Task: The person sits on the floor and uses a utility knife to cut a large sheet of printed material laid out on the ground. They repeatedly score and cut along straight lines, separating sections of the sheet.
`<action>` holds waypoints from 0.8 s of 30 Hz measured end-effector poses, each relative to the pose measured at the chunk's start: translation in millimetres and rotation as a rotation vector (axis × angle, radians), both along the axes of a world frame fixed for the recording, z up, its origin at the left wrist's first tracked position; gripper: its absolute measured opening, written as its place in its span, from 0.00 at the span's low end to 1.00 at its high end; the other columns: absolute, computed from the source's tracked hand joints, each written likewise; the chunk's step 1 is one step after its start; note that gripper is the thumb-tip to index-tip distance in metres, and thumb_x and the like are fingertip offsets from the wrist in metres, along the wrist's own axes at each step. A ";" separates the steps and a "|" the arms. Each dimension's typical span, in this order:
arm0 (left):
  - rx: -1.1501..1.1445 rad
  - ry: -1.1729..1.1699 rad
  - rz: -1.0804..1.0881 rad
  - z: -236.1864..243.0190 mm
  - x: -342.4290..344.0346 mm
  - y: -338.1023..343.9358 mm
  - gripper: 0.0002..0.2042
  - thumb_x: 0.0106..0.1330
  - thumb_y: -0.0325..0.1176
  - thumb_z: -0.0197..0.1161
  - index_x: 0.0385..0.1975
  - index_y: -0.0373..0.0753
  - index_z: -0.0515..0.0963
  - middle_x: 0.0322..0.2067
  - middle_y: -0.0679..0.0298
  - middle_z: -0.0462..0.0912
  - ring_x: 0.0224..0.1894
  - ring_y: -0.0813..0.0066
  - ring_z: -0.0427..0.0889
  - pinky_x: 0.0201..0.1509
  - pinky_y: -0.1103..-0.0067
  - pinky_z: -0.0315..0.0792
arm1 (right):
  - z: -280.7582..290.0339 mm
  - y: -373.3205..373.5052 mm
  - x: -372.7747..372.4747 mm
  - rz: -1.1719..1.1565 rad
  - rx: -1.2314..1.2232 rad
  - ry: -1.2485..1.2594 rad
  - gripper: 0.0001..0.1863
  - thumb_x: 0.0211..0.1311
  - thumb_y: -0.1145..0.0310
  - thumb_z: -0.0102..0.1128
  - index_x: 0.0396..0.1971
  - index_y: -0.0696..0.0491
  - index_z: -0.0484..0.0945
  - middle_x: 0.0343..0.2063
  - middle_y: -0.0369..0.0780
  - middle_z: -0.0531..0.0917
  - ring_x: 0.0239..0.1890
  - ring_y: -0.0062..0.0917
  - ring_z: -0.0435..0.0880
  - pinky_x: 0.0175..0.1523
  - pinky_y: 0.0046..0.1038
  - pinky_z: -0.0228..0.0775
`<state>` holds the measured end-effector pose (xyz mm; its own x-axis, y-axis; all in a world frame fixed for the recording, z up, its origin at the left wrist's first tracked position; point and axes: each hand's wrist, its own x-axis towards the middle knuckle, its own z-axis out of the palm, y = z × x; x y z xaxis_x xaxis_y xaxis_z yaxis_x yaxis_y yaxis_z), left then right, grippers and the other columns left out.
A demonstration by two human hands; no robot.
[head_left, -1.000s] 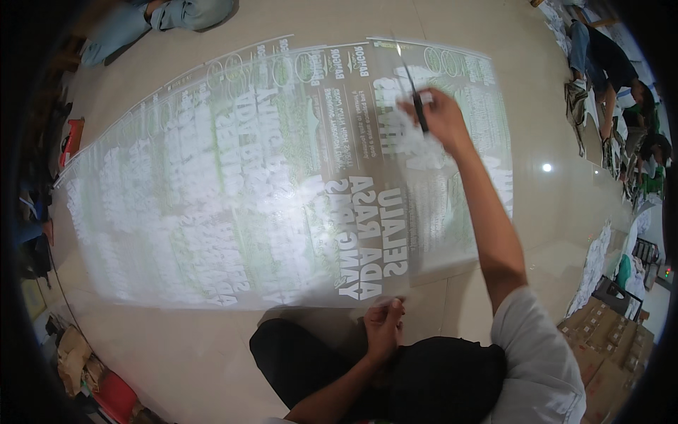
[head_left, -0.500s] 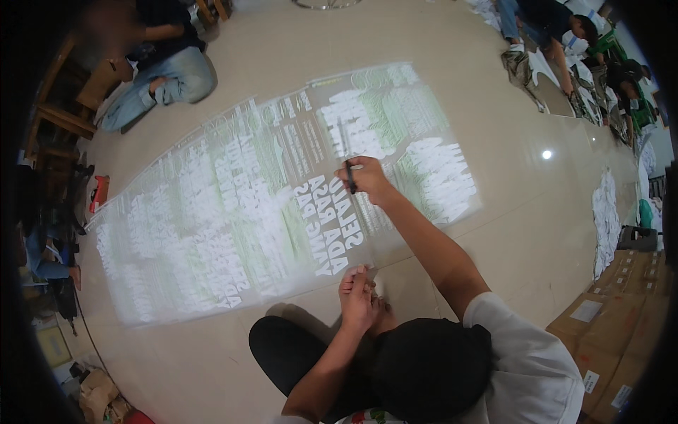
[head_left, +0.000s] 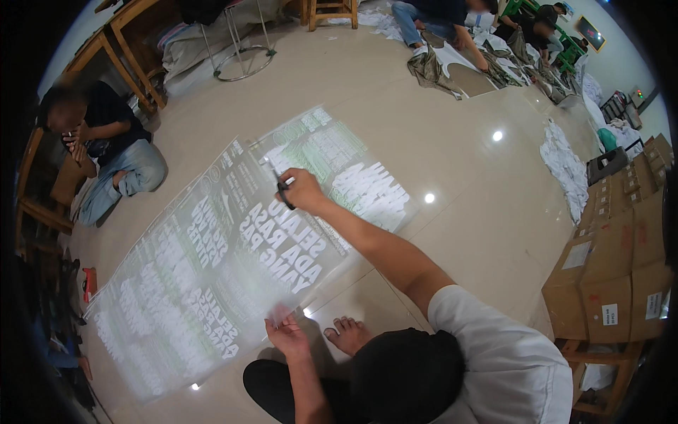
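Translucent sheets (head_left: 205, 283) with white and pale green print lie spread diagonally on the tiled floor. My right hand (head_left: 300, 189) is closed round the black handle of scissors (head_left: 284, 192), whose blades point toward the sheets' far edge, over the printing. My left hand (head_left: 286, 333) has its fingers curled at the near edge of the sheets, holding it, with fingertips partly seen through the film. My bare foot (head_left: 342, 336) rests beside it on the floor.
A seated person (head_left: 120, 155) is at left near wooden furniture (head_left: 141, 60). Several people (head_left: 445, 28) sit among dark and white cloth at the back right. Cardboard boxes (head_left: 604, 254) are stacked at right, beside crumpled white material (head_left: 565, 169). A round metal stool base (head_left: 244, 67) stands behind.
The view has swung, bringing more of the room in. My right hand with the scissors has come back from the sheets' far edge toward their middle. My left hand has shifted leftward along the near edge.
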<state>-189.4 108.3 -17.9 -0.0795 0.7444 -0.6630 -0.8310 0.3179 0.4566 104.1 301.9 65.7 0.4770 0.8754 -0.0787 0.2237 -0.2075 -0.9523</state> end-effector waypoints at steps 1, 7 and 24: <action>-0.005 0.031 0.030 0.0 7.8 0.1 0.19 0.79 0.41 0.54 0.52 0.27 0.73 0.45 0.55 0.83 0.50 0.64 0.84 0.61 0.70 0.81 | -5.6 -2.9 24.1 -0.021 -0.013 0.002 0.18 0.44 0.68 0.81 0.37 0.54 0.87 0.27 0.45 0.89 0.30 0.30 0.90 0.40 0.31 0.81; 0.022 -0.010 0.030 -23.7 -6.8 2.9 0.19 0.78 0.39 0.55 0.57 0.29 0.70 0.56 0.50 0.78 0.61 0.58 0.79 0.69 0.64 0.74 | -3.3 -11.0 119.9 -0.014 -0.065 -0.012 0.23 0.50 0.69 0.81 0.47 0.56 0.84 0.25 0.40 0.86 0.25 0.21 0.83 0.30 0.27 0.76; -0.070 0.192 -0.105 -14.0 26.6 2.4 0.08 0.77 0.28 0.60 0.50 0.36 0.72 0.52 0.56 0.81 0.53 0.67 0.84 0.61 0.71 0.82 | -81.6 -43.9 223.6 -0.141 -0.190 0.043 0.22 0.53 0.71 0.79 0.47 0.59 0.81 0.31 0.39 0.86 0.28 0.21 0.82 0.32 0.25 0.72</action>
<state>-162.8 110.7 -31.9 -0.1336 0.7081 -0.6933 -0.6915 0.4345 0.5771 327.6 258.0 -15.9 0.5864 0.7678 -0.2581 0.1403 -0.4101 -0.9012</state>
